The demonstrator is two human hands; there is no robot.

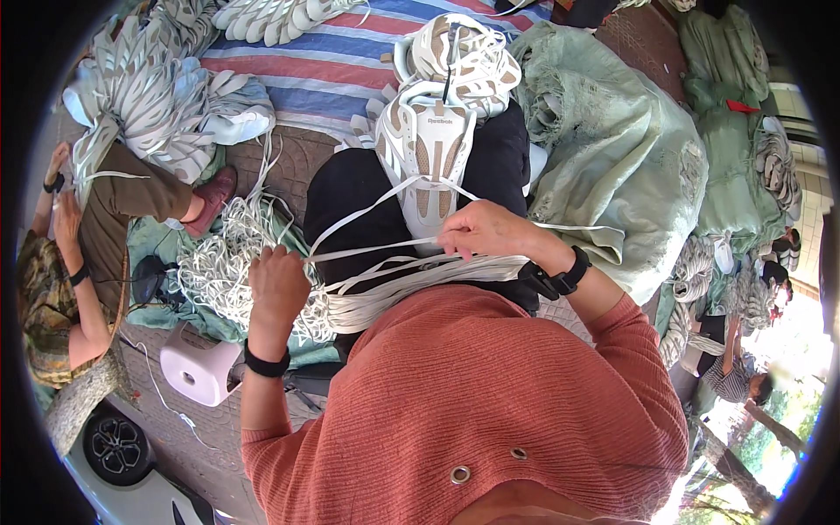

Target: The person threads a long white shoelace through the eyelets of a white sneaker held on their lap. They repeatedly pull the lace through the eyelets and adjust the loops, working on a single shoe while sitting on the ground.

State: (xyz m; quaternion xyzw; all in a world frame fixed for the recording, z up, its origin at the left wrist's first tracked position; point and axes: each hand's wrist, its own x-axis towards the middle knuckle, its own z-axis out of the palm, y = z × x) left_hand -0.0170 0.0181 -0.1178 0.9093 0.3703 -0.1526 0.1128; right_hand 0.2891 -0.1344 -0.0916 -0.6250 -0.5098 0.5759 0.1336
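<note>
A white and tan shoe upper (420,149) lies across my lap, its tongue facing up. A white shoelace (363,212) passes through its lower end, with one side coming down toward my left hand (278,280). That hand is closed on the lace, seen from the back. My right hand (486,229) pinches a lace stretched level between both hands, and a loose end trails off past my right wrist. Beneath the hands, a thick bundle of white laces (376,308) runs across my lap. Several more uppers (455,57) are bunched just beyond the one on my lap.
A heap of white laces (232,258) lies at left, near a pale stool (197,367). Another person (74,289) sits far left beside piled uppers (153,105). A striped sheet (306,70) spreads ahead; a large green sack (621,175) stands at right.
</note>
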